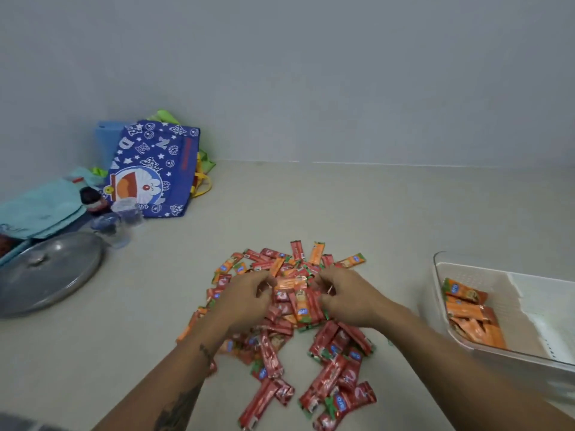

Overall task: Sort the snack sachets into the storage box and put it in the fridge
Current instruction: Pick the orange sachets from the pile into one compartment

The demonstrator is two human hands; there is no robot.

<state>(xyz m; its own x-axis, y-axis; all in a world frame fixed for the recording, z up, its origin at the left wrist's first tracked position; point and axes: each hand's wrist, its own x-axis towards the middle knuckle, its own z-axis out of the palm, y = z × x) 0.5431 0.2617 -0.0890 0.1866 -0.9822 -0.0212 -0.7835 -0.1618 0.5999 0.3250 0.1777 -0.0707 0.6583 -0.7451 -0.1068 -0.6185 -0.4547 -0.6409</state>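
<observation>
We have both hands down in the pile of snack sachets (289,318) spread on the worktop (311,206). Our left hand (245,298) and right hand (345,295) face each other across an orange sachet (291,283) lying crosswise on top of the heap; the fingers of both are curled in and seem to pinch its two ends, though the fingertips are partly hidden, so we cannot be sure of the exact hold. The storage box (460,262) sits well apart to the right, and a batch of orange sachets (469,318) already lies in its near compartment. Most of what remains in the pile looks red, with orange ones mixed in toward the far side.

To do this step well, we judge it best to lift only the orange piece clear, without dragging the red neighbours along, then gather a few like ones flat in one hand before carrying them over. Laying them parallel to those already boxed should save room. The red ones probably want the other compartment.
</observation>
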